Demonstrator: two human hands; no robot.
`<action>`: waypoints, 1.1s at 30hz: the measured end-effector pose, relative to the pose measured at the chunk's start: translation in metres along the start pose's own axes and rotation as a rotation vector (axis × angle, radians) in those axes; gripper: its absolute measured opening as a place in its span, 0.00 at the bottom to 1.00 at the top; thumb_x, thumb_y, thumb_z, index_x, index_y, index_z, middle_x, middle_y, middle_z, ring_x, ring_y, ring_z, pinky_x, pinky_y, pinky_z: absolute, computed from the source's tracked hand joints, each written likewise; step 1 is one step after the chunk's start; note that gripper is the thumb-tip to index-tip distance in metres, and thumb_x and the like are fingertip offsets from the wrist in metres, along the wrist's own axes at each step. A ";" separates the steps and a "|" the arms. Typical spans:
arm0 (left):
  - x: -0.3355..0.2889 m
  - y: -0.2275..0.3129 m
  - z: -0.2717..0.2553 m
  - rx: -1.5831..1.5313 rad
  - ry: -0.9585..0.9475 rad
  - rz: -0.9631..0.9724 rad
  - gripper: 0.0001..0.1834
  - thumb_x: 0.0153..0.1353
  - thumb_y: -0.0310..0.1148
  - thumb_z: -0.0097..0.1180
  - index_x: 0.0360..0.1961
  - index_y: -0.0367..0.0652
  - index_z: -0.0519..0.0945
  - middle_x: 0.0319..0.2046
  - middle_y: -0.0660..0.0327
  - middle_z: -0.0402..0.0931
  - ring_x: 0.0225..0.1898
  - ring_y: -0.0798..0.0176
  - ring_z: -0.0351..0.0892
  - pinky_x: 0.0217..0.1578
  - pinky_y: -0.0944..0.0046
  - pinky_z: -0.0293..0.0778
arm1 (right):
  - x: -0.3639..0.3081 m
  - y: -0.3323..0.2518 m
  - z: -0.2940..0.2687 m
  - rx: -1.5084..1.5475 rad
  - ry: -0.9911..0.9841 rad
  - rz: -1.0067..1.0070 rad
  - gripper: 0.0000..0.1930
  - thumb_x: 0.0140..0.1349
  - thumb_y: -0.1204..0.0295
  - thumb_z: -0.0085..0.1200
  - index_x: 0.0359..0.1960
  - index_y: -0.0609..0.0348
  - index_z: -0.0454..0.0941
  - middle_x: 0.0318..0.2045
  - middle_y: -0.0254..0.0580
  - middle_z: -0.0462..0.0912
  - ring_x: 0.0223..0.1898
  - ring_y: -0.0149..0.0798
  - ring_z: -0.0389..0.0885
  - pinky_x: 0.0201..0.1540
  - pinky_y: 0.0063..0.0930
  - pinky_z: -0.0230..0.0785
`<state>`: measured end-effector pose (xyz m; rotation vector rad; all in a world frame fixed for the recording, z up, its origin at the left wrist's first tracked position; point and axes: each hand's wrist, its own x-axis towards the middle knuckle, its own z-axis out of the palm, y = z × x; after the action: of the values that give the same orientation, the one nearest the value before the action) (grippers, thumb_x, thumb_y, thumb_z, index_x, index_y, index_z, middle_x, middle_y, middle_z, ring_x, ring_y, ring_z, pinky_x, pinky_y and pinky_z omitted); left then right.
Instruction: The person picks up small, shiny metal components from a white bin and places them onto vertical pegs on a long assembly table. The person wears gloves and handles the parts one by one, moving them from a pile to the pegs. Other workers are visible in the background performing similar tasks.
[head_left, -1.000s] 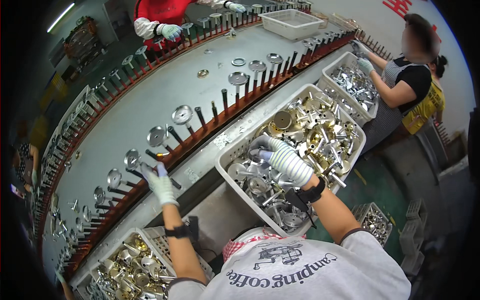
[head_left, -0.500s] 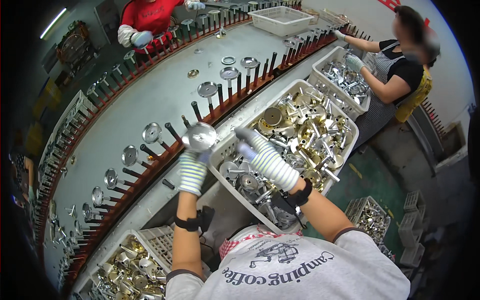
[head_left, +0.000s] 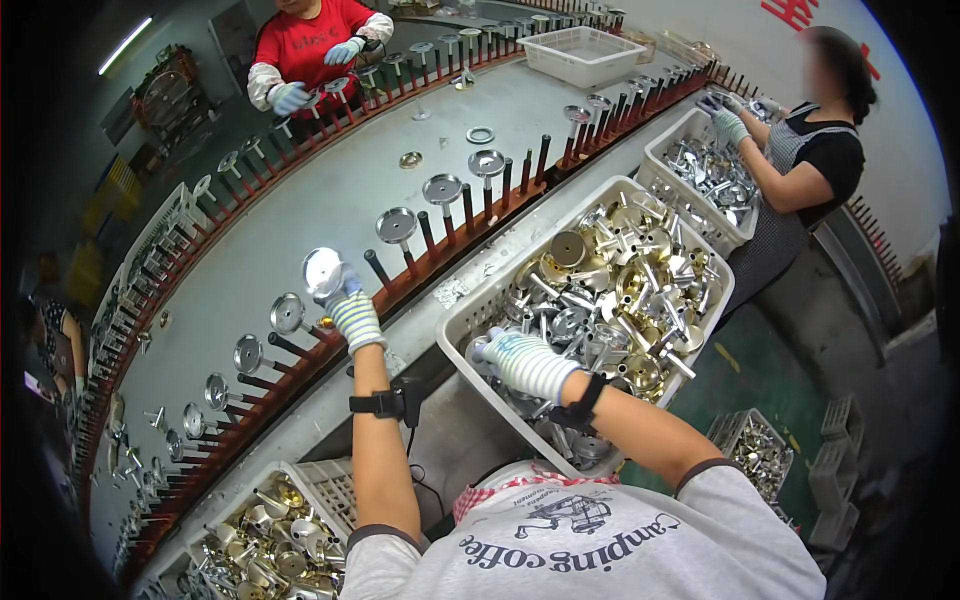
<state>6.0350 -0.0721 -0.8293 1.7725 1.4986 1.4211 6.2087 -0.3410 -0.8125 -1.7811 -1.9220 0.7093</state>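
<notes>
My left hand [head_left: 352, 308], in a striped knit glove, is closed round a shiny round metal disc part [head_left: 323, 272] above the row of posts on the curved conveyor. Its fingers wrap the stem side, so the stem is hidden. My right hand [head_left: 520, 360], gloved the same way, reaches down into the near end of a white plastic basket [head_left: 447, 322] heaped with silver and gold-toned stemmed disc parts [head_left: 640, 270]. The right fingers are curled among the parts; what they hold, if anything, is hidden.
Dark-tipped posts [head_left: 376, 268] line the conveyor rim, several carrying discs [head_left: 396, 225]. Another basket of parts [head_left: 265, 540] stands at lower left. A person in red [head_left: 320, 50] works across the table; another in a checked apron [head_left: 790, 180] works at right by a further basket [head_left: 745, 225].
My left hand has moved left and forward with the disc. My right hand has lowered into the basket. The post row has shifted along, and the view has turned slightly.
</notes>
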 end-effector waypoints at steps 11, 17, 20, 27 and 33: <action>0.013 -0.009 -0.036 0.177 -0.238 -0.225 0.24 0.64 0.51 0.52 0.40 0.38 0.78 0.23 0.61 0.75 0.20 0.69 0.72 0.17 0.64 0.68 | -0.053 0.049 -0.077 1.117 0.469 0.216 0.12 0.65 0.73 0.51 0.48 0.63 0.75 0.39 0.40 0.80 0.36 0.35 0.81 0.40 0.29 0.76; -0.016 -0.024 -0.055 0.522 -0.202 0.049 0.25 0.63 0.42 0.52 0.54 0.35 0.71 0.45 0.45 0.76 0.47 0.47 0.75 0.49 0.53 0.68 | -0.062 0.059 -0.083 2.132 0.475 0.092 0.14 0.66 0.74 0.51 0.51 0.63 0.73 0.45 0.44 0.80 0.44 0.41 0.81 0.49 0.41 0.78; -0.083 0.041 -0.021 0.108 -0.327 0.141 0.30 0.61 0.35 0.55 0.62 0.36 0.63 0.58 0.46 0.66 0.57 0.51 0.67 0.57 0.55 0.63 | -0.066 0.062 -0.080 2.407 0.401 0.112 0.13 0.64 0.73 0.53 0.50 0.61 0.75 0.46 0.45 0.79 0.44 0.43 0.81 0.49 0.41 0.79; -0.191 0.167 0.013 -0.514 -1.236 -0.232 0.40 0.61 0.27 0.55 0.71 0.44 0.49 0.60 0.53 0.66 0.57 0.58 0.69 0.58 0.61 0.65 | -0.062 0.054 -0.067 2.665 0.270 0.235 0.11 0.63 0.71 0.56 0.46 0.60 0.77 0.41 0.46 0.82 0.40 0.43 0.83 0.45 0.34 0.81; -0.193 0.165 0.036 -0.579 -1.256 0.040 0.48 0.53 0.14 0.47 0.73 0.52 0.43 0.62 0.54 0.65 0.60 0.56 0.69 0.60 0.60 0.64 | -0.080 0.064 -0.079 2.622 0.223 0.314 0.11 0.63 0.66 0.56 0.42 0.60 0.78 0.37 0.42 0.83 0.34 0.41 0.84 0.39 0.29 0.82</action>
<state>6.1642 -0.2904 -0.7914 1.6944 0.3337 0.3930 6.3146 -0.4113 -0.7876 -0.1188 0.3745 1.5592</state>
